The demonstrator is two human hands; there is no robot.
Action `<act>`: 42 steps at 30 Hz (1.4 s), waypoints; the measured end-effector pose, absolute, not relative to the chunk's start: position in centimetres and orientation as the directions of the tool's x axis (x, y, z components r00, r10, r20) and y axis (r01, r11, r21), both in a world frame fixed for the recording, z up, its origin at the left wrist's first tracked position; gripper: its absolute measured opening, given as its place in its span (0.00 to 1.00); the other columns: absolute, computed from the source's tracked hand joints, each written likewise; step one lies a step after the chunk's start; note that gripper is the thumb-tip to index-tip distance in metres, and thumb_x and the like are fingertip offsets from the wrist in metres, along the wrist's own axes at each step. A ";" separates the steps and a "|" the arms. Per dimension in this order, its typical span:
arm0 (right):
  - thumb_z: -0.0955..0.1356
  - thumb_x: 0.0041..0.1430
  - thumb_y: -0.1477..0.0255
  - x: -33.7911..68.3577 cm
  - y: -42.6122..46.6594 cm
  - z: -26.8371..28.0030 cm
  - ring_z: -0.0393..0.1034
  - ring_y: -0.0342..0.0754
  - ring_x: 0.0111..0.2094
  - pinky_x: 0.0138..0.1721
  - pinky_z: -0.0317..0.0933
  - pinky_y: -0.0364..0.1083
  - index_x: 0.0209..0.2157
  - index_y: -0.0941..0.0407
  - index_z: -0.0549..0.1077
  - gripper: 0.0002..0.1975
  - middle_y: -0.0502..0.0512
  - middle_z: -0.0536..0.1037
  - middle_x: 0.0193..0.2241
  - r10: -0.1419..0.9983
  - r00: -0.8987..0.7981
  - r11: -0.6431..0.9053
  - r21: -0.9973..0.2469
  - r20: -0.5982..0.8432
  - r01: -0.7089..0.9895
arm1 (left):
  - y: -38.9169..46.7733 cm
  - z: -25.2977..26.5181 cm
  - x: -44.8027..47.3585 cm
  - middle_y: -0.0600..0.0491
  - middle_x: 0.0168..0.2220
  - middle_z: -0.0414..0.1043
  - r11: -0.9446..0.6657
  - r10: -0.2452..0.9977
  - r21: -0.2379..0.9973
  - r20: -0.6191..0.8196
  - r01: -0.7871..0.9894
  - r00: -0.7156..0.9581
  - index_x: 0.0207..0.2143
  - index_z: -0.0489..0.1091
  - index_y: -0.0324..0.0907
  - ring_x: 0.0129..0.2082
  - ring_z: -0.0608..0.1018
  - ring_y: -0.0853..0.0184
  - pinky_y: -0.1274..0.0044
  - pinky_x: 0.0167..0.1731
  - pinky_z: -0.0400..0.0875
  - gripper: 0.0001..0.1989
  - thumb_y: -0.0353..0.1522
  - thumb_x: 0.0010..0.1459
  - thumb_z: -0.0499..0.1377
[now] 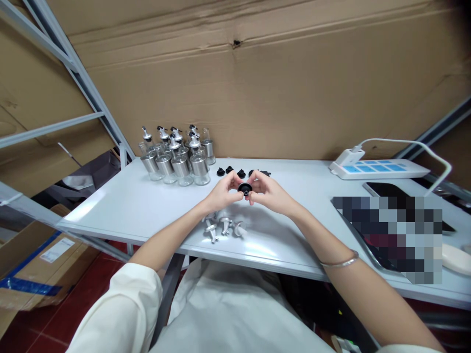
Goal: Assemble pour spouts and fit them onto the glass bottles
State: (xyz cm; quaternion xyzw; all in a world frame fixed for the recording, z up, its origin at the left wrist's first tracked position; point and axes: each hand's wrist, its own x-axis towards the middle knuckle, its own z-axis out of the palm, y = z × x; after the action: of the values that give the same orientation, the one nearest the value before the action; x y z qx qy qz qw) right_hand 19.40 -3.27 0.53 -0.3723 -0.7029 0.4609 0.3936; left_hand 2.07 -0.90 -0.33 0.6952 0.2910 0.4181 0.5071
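A round black stopper (245, 188) is pinched between my left hand (227, 190) and my right hand (268, 190), thumbs at its near side and fingers around its rim. Both hands are above the middle of the white table. Just beyond them lie more small black stoppers (241, 173), and some black pieces (261, 173) are partly hidden behind my right hand. On the near side, below my hands, several silver-grey pourer spouts (225, 225) lie loose. To the left stands a cluster of glass bottles (183, 169) with steel sleeves, most topped by pourer spouts.
A white power strip (382, 169) with a plugged-in charger (349, 156) and cable lies at the right. Near it are a dark phone (390, 191), a blurred-out device and a pale rounded object (457, 259). Cardboard (275, 88) walls the back; a metal frame (88, 93) rises left.
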 end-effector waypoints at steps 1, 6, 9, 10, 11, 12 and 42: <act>0.65 0.44 0.76 19.4 -3.3 0.5 0.66 0.43 0.23 0.29 0.58 0.45 0.29 0.52 0.56 0.12 0.44 0.71 0.21 0.886 -0.415 0.298 -0.941 0.209 0.161 | -0.9 -0.3 2.1 0.59 0.27 0.65 -0.317 0.829 0.948 0.284 -0.014 0.482 0.28 0.57 0.41 0.29 0.68 0.74 0.79 0.34 0.61 0.16 0.27 0.39 0.63; 0.66 0.46 0.75 19.3 -3.4 0.5 0.67 0.43 0.24 0.30 0.59 0.45 0.30 0.52 0.56 0.12 0.45 0.72 0.21 0.889 -0.412 0.295 -0.939 0.201 0.178 | -1.0 -0.3 2.1 0.60 0.26 0.64 -0.336 0.832 0.942 0.288 0.019 0.473 0.28 0.57 0.41 0.28 0.67 0.75 0.80 0.33 0.61 0.15 0.27 0.39 0.61; 0.66 0.46 0.76 19.3 -3.5 0.5 0.68 0.44 0.25 0.30 0.59 0.46 0.30 0.52 0.56 0.13 0.45 0.73 0.21 0.883 -0.420 0.308 -0.933 0.209 0.186 | -1.0 -0.3 2.1 0.60 0.26 0.63 -0.360 0.819 0.933 0.306 0.020 0.485 0.28 0.57 0.41 0.28 0.67 0.75 0.80 0.33 0.61 0.14 0.27 0.40 0.60; 0.66 0.46 0.76 19.4 -3.5 0.5 0.68 0.44 0.25 0.30 0.59 0.46 0.30 0.52 0.56 0.13 0.45 0.73 0.21 0.881 -0.424 0.314 -0.931 0.212 0.187 | -1.0 -0.3 2.1 0.60 0.26 0.63 -0.368 0.816 0.930 0.310 0.024 0.487 0.28 0.57 0.41 0.28 0.67 0.75 0.80 0.33 0.61 0.14 0.27 0.40 0.60; 0.66 0.46 0.76 19.4 -3.5 0.5 0.68 0.45 0.25 0.31 0.60 0.46 0.30 0.52 0.56 0.13 0.45 0.73 0.20 0.878 -0.426 0.319 -0.929 0.216 0.187 | -1.0 -0.3 2.0 0.60 0.26 0.63 -0.374 0.814 0.927 0.313 0.030 0.489 0.28 0.57 0.41 0.28 0.67 0.75 0.80 0.34 0.62 0.14 0.27 0.40 0.60; 0.66 0.46 0.77 19.4 -3.4 0.5 0.69 0.45 0.26 0.31 0.60 0.46 0.30 0.52 0.56 0.13 0.45 0.73 0.20 0.877 -0.427 0.322 -0.929 0.219 0.184 | -1.0 -0.4 2.0 0.59 0.26 0.63 -0.378 0.814 0.925 0.314 0.035 0.489 0.28 0.57 0.41 0.29 0.67 0.75 0.80 0.34 0.62 0.14 0.28 0.40 0.61; 0.70 0.44 0.75 19.9 -2.6 0.4 0.73 0.45 0.28 0.30 0.61 0.43 0.32 0.53 0.59 0.16 0.48 0.75 0.27 0.892 -0.314 0.383 -0.914 0.326 0.138 | -0.3 -0.4 1.7 0.51 0.41 0.67 -0.495 0.769 0.869 0.435 0.005 0.468 0.40 0.64 0.41 0.42 0.72 0.67 0.73 0.43 0.69 0.21 0.36 0.45 0.67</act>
State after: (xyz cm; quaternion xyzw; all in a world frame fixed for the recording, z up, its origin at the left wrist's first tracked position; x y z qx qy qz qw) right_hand 19.91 -2.63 0.41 -0.3696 -0.6963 0.4147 0.4545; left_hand 1.68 -0.30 -0.45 0.7414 0.2611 0.4446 0.4295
